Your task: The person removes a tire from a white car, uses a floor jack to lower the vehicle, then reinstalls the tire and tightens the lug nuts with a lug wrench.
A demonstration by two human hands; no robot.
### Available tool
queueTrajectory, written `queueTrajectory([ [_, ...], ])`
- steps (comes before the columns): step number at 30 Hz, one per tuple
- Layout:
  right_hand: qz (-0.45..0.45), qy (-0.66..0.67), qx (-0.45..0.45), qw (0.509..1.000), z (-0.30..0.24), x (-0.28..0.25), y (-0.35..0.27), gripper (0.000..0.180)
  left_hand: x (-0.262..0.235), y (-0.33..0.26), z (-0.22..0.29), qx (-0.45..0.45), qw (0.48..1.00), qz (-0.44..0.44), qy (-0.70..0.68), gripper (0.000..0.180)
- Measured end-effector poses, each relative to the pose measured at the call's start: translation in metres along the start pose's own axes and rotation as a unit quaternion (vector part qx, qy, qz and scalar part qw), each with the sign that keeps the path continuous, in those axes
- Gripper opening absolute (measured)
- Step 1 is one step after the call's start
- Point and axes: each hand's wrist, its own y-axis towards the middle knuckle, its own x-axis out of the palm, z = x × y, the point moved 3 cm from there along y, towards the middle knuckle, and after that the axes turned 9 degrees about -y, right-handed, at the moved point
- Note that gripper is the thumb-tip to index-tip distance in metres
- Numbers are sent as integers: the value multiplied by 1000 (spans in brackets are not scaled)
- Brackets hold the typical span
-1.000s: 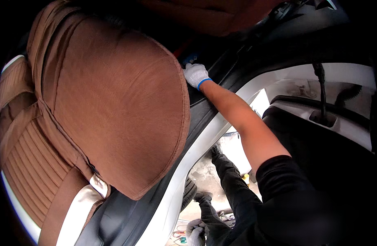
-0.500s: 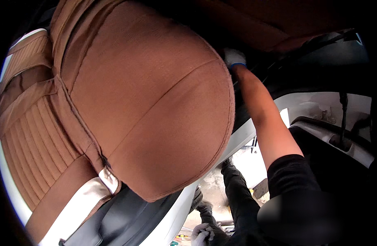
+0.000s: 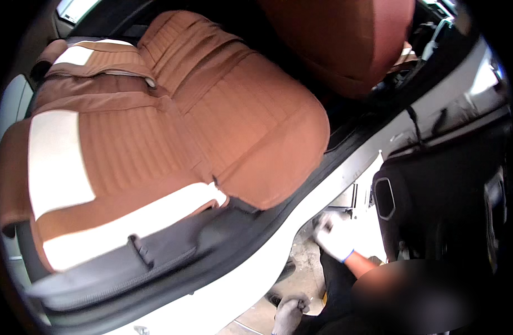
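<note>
Brown-and-cream rear seat cover (image 3: pixel 173 128) lay smooth and ribbed, up and left of both hands, touched by neither.
Gloved right hand (image 3: pixel 334 237) hung blurred just beside the white door sill (image 3: pixel 251 273), and I could not tell its grip; gloved left hand (image 3: pixel 290 315) sat lower, over the concrete floor (image 3: pixel 307 268), seemingly empty, its grip equally unclear. Judging by this, work on the seat was paused.

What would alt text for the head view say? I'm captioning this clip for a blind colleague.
A brown and cream rear car seat fills the view through an open door, above a white door sill. The person's white-gloved right hand is low beside the sill, holding nothing visible; the gloved left hand hangs near the bottom edge.
</note>
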Motion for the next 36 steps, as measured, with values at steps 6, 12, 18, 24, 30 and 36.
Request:
queueTrajectory([
  [6, -315, -49, -302, 899, -166, 27, -241, 22, -63, -75, 23, -87, 973, -154, -148, 60],
  [12, -56, -166, -309, 935, -241, 51, -400, 30, -117, -185, 41, -139, 956, -244, -78, 58],
  [18, 118, -119, -185, 968, -285, 3, -484, 37, -102, -260, 22, -173, 940, -293, -31, 41],
  [24, 133, -41, -245, 959, -276, -22, -531, 26, -111, -334, 13, -178, 942, -265, 104, 40],
  [30, 35, -149, -258, 954, -243, -64, -569, 36, -113, -345, -34, -174, 897, -341, 222, 37],
  [36, 23, -83, -105, 991, -209, -114, -600, 57, -111, -352, -91, -184, 902, -352, 169, 35],
])
